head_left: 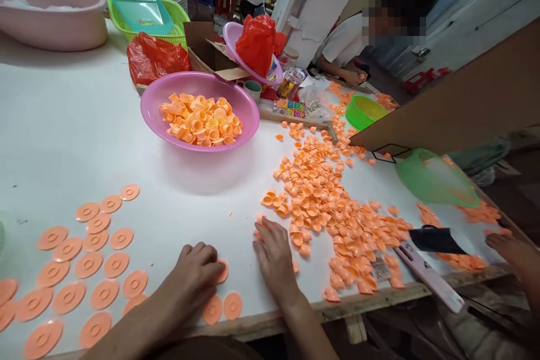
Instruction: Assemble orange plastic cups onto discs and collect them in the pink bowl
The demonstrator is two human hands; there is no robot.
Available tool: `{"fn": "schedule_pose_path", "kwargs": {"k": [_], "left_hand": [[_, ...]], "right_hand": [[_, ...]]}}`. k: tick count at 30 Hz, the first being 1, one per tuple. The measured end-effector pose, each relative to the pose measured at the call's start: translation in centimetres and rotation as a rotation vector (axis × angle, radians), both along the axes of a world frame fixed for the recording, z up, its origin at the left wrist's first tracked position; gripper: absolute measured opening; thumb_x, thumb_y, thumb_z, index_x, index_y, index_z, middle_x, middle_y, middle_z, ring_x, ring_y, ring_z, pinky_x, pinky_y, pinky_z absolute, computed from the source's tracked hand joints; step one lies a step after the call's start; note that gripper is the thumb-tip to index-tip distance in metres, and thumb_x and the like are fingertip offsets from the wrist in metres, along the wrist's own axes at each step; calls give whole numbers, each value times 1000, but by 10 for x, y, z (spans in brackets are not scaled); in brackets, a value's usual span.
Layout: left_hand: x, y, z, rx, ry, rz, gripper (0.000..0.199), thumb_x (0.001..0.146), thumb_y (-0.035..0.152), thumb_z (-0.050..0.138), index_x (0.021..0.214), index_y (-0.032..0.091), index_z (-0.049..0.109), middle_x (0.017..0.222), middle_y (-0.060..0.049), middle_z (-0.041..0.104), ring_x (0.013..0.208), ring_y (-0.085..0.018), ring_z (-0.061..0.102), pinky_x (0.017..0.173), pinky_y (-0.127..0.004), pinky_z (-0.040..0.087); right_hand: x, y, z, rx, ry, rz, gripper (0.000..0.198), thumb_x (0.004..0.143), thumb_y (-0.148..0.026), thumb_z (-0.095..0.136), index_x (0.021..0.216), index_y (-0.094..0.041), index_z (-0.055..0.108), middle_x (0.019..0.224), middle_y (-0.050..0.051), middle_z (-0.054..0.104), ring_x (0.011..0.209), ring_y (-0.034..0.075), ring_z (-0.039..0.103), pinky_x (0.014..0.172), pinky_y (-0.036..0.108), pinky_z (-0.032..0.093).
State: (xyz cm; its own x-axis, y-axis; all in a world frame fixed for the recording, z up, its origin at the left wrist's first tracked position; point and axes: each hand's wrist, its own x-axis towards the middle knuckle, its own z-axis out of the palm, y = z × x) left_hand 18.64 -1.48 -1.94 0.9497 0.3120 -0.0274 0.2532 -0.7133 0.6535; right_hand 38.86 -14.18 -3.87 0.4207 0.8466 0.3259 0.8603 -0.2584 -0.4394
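Note:
My left hand (194,273) is low over the table's near side, fingers curled onto a flat orange disc (222,271) that shows partly past the fingertips. Two more discs (233,306) lie just below it, by the edge. To the right, my right hand (275,256) has its fingers bent round a small orange plastic cup (260,218), mostly hidden under the fingertips. Beside that hand spreads a big heap of the same cups (324,197). Rows of orange discs with a raised ring (88,264) lie flat at the left.
A pink bowl (152,115) of orange cups stands mid-table. Behind it are red plastic bags (158,60), a cardboard box (202,48) and a green basket (181,14). A phone-like pale bar (430,278) lies at right, near another person's hand (506,247). Another person (346,45) sits beyond.

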Motion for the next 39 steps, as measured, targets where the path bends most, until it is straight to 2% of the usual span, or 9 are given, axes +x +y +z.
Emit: {"fn": "schedule_pose_path", "kwargs": {"k": [3,8,10,15,17,24,32,35,39], "left_hand": [[8,-2,-12,51,-7,123,19,84,9,51,87,23,64,88,-3,58,85,-19,51,75,-35,35],[15,20,-18,44,-33,330,26,81,19,60,106,26,64,99,-4,60,93,-22,53,81,-38,37],[15,23,-20,29,-42,359,24,82,21,60,104,26,65,99,-4,61,93,-23,53,81,-38,38],[16,22,-23,0,-49,409,26,83,28,59,108,24,64,96,-5,62,92,-23,54,81,-39,40],[17,23,-23,12,-35,409,22,84,28,57,104,24,66,95,-5,62,90,-23,55,80,-38,39],[17,25,-23,0,-36,388,19,84,27,58,99,24,69,92,-5,61,88,-22,55,79,-38,39],[15,26,-26,-19,-73,389,17,83,25,58,96,24,69,89,-4,60,83,-21,53,75,-36,38],[14,28,-27,-27,-74,386,16,84,27,59,96,24,68,89,-4,59,83,-21,53,76,-36,37],[14,27,-29,-37,-78,378,17,86,33,59,98,23,67,91,-4,59,85,-21,52,77,-37,37]], "right_hand": [[-11,-2,4,4,37,-43,38,89,-14,53,127,-20,55,125,13,55,118,27,48,97,46,46],[-11,1,13,-133,185,-42,12,85,-18,58,95,-22,64,93,7,63,91,25,58,84,41,47],[-11,4,17,-109,365,-59,6,84,-24,61,89,-21,64,88,6,64,82,22,59,78,37,48],[-27,22,26,-8,1144,-201,32,80,-46,65,92,-17,62,71,4,65,61,19,64,58,30,51],[-36,32,29,-16,1262,-217,36,79,-48,64,93,-15,63,68,5,66,59,19,65,57,29,51],[-42,51,29,-129,905,-128,29,89,-34,46,102,-14,63,70,4,65,55,17,65,51,26,49],[-26,47,36,-193,565,12,32,81,-15,44,97,-21,71,92,7,68,74,18,65,64,28,51],[-34,52,33,-206,618,-3,34,76,-13,47,100,-21,69,80,3,67,61,15,61,55,26,48],[-44,64,25,-269,718,-112,12,72,-17,54,79,-19,63,51,-4,56,45,13,53,44,23,41]]}}
